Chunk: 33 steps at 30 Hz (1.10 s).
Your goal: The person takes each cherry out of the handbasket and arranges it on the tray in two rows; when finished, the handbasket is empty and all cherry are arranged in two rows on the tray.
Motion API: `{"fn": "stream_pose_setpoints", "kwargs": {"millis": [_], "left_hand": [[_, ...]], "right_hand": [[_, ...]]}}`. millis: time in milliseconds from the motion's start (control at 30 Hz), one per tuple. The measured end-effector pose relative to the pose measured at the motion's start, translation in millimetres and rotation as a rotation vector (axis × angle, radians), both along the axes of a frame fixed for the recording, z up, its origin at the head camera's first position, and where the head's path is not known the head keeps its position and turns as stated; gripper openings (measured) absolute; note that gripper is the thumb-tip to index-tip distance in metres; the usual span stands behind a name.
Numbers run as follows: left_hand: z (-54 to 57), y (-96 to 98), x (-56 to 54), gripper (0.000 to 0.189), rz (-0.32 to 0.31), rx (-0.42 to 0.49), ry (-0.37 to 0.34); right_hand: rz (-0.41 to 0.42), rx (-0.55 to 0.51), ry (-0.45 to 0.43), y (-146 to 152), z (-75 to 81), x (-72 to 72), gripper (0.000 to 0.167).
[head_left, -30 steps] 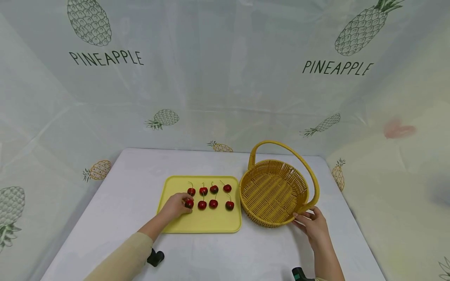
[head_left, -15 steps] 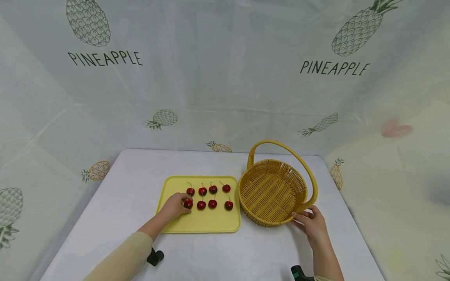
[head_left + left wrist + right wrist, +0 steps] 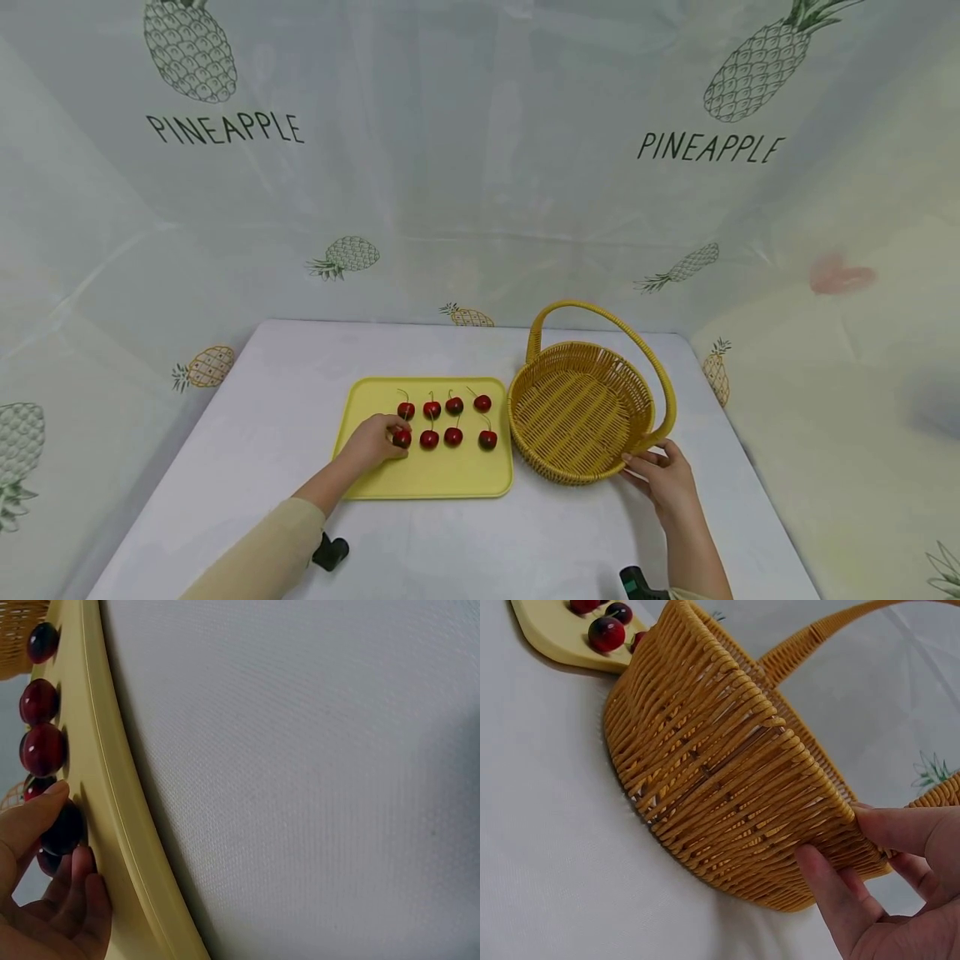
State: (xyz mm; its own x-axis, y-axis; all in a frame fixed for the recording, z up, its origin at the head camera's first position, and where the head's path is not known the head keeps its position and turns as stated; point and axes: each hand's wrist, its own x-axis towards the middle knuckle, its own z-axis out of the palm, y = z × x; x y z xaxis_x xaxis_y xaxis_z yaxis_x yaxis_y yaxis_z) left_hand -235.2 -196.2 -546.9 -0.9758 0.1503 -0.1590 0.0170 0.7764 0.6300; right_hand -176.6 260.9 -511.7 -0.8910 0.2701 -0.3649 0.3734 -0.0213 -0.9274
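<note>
My left hand pinches a dark red cherry between thumb and fingers, at the near-left end of the cherries on a yellow tray. Several more cherries with stems sit on the tray in two rows. To the tray's right stands a woven basket with a tall arched handle and nothing inside. My right hand grips the basket's near-right rim, thumb over the top edge and fingertips against the outer weave, as the right wrist view shows.
Both tray and basket are on a white table, the basket close against the tray's right edge. Behind it hangs a pale curtain printed with pineapples. Black wrist camera mounts show below both hands.
</note>
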Motion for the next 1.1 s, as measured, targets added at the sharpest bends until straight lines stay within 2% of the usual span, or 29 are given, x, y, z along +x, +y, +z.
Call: {"fn": "stream_pose_setpoints", "kwargs": {"millis": [233, 433, 533, 667, 833, 1100], "left_hand": [[2.0, -1.1, 2.0, 0.040, -0.009, 0.010, 0.010], [11.1, -3.4, 5.8, 0.041, 0.015, 0.021, -0.010], [15.3, -5.5, 7.5, 0.040, -0.002, 0.004, 0.007], [21.8, -7.3, 11.4, 0.040, -0.029, 0.015, 0.024], [35.0, -5.6, 20.6, 0.041, -0.023, 0.046, 0.004], [58.9, -10.4, 36.1, 0.048, -0.043, 0.027, -0.011]], "right_hand": [[0.011, 0.009, -0.004, 1, 3.3, 0.6, 0.064], [0.054, 0.030, 0.017, 5, 5.9, -2.3, 0.067], [0.081, 0.073, 0.014, 7, 7.7, -3.6, 0.067], [0.140, 0.152, 0.010, 12, 11.4, -5.3, 0.066], [0.251, 0.266, 0.009, 21, 19.2, -8.0, 0.063], [0.427, 0.534, 0.028, 40, 32.9, -7.8, 0.063]]}}
